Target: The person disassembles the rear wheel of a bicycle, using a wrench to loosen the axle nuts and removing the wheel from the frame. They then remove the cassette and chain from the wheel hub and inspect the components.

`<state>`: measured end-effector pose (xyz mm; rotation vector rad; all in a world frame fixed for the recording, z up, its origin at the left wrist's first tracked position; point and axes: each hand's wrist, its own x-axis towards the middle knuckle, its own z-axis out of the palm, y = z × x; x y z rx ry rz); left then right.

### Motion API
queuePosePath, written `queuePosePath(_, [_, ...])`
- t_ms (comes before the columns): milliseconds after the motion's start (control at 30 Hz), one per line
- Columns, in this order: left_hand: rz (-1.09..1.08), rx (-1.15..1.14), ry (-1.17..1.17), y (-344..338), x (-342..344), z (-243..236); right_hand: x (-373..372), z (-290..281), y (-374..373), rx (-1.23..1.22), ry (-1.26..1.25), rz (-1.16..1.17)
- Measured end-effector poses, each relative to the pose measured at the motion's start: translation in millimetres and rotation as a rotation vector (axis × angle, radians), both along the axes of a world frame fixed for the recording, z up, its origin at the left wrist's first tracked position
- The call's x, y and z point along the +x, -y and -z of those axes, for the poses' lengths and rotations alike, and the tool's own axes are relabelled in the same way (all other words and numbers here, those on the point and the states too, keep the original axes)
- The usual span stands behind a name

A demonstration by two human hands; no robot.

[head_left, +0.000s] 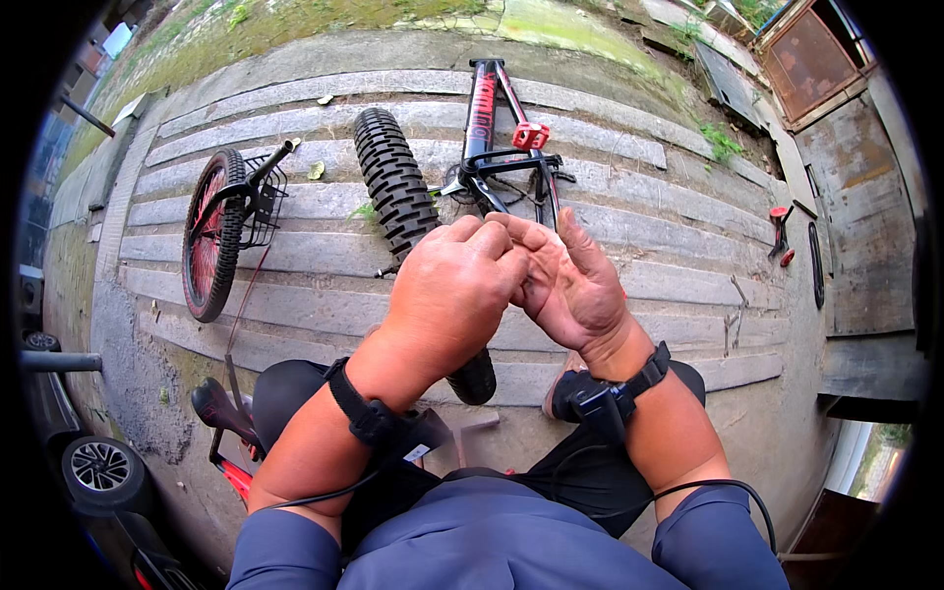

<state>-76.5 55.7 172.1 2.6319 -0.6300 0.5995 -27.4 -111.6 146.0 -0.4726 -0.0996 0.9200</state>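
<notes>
Over the knobbly tyre [395, 182], my curled left hand [447, 280] is touching my half-spread right hand [575, 290]; any contents I cannot tell.

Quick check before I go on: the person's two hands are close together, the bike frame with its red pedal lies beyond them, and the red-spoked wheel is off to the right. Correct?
Not quite: the red-spoked wheel is off to the left, as the head view shows. The left hand and right hand are close together, with the bike frame and its red pedal beyond them.
</notes>
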Motion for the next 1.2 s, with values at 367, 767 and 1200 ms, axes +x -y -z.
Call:
queuePosePath(367, [0.034,-0.208,0.072,9.0,1.4,5.3,3.2,2.7,1.1,-0.029,-0.009,0.039])
queuePosePath(767, [0.189,-0.595,0.067,28.4,4.9,7.4,-7.2,22.5,-4.6,-0.185,-0.134,0.162])
queuePosePath(1200, [0.098,-1.310,-0.270,-48.2,-8.9,-53.0,5.0,21.1,1.6,-0.783,0.608,0.242])
